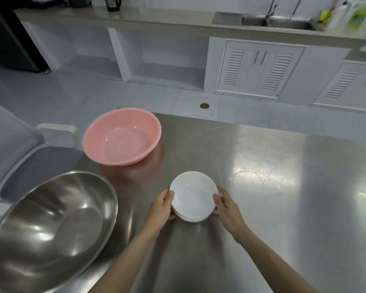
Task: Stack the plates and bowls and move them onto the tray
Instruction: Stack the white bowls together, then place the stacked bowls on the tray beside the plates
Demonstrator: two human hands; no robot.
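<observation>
Nearest me on the left sits the big steel bowl (51, 231), on the steel table (262, 208). My left hand (160, 210) and right hand (227, 212) cup the stack of white plates (193, 197) from either side — fingers partly curled against the rims, thumbs up on the top edge. The stack sits low at the table's middle; whether it rests on the surface I can't tell. Beyond it to the left — the pink basin (122, 136), well apart. Far back, the counter with a sink (279, 23).
</observation>
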